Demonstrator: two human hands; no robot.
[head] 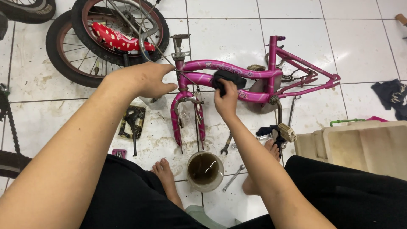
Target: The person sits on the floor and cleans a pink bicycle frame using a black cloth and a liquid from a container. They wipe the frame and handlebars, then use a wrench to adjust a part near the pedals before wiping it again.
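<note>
The right hand [227, 99] is pressing a black rag [227, 79] in a pinching grip against the pink bicycle frame [254, 74]; the left hand [146, 79] is curling its grip near the head tube [180, 63]; whether it is pinching anything I cannot tell.

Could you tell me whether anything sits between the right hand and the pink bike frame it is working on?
Yes: a black cloth lies between the right hand and the pink bike frame. The left hand is at the frame's head end, bare.

Bike repair spot: wrenches [233, 177], wheels [76, 51], tiled floor [364, 51]
</note>
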